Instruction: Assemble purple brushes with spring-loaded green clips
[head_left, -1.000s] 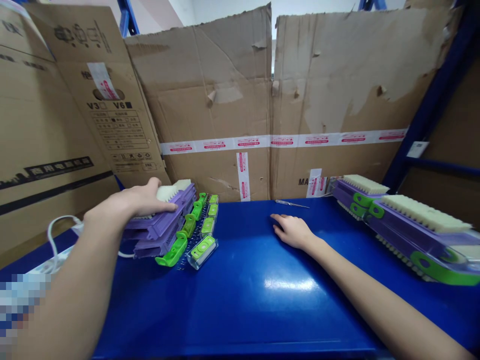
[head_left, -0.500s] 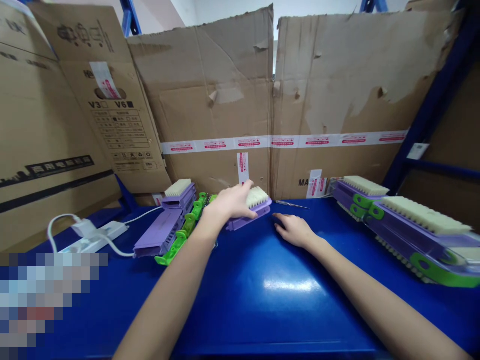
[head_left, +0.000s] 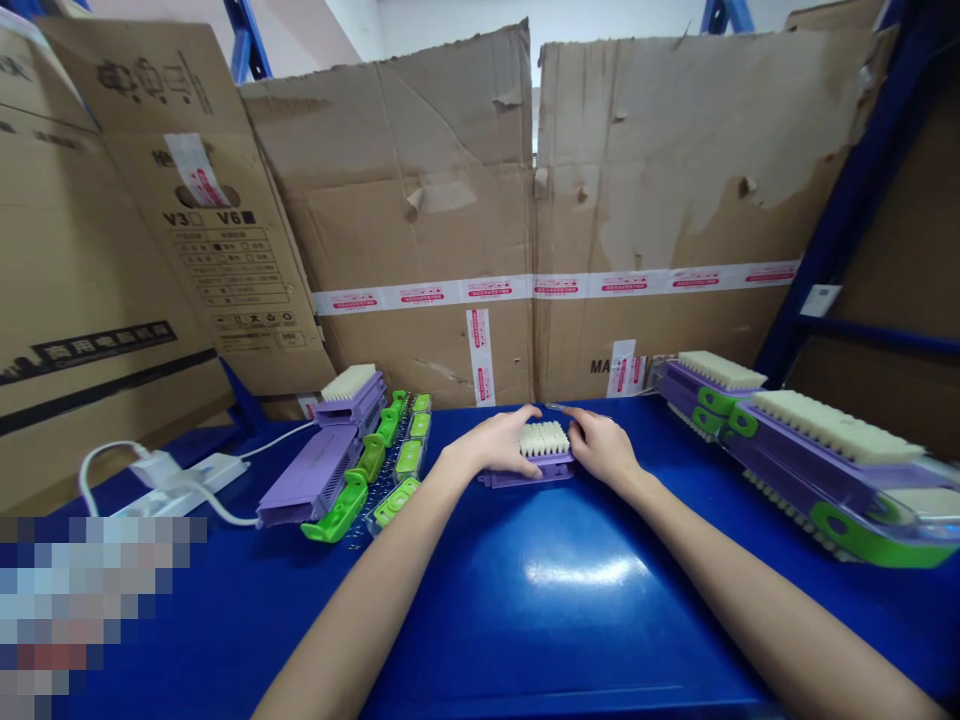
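Near the back middle of the blue table, my left hand (head_left: 499, 443) grips a purple brush block (head_left: 544, 442) with cream bristles facing up. Its thumb and fingers close round the block's left part. Just right of the block is my right hand (head_left: 602, 445), fingers curled down over a thin screwdriver (head_left: 555, 406). Only the handle end of that screwdriver shows; the rest is behind the fingers. Whether the right fingertips also touch the block's right end is hard to see.
To the left stand purple housings (head_left: 319, 470), with green clips (head_left: 341, 508) and yellow-green parts (head_left: 409, 457) in rows. A white power strip (head_left: 202, 475) with cables lies farther left. Assembled purple brush units (head_left: 825, 450) are at right. Cardboard sheets (head_left: 420, 200) wall the back.
My left hand has brought the brush block right and turned it level in front of me. My right hand has moved forward onto the screwdriver, and the view has shifted slightly.
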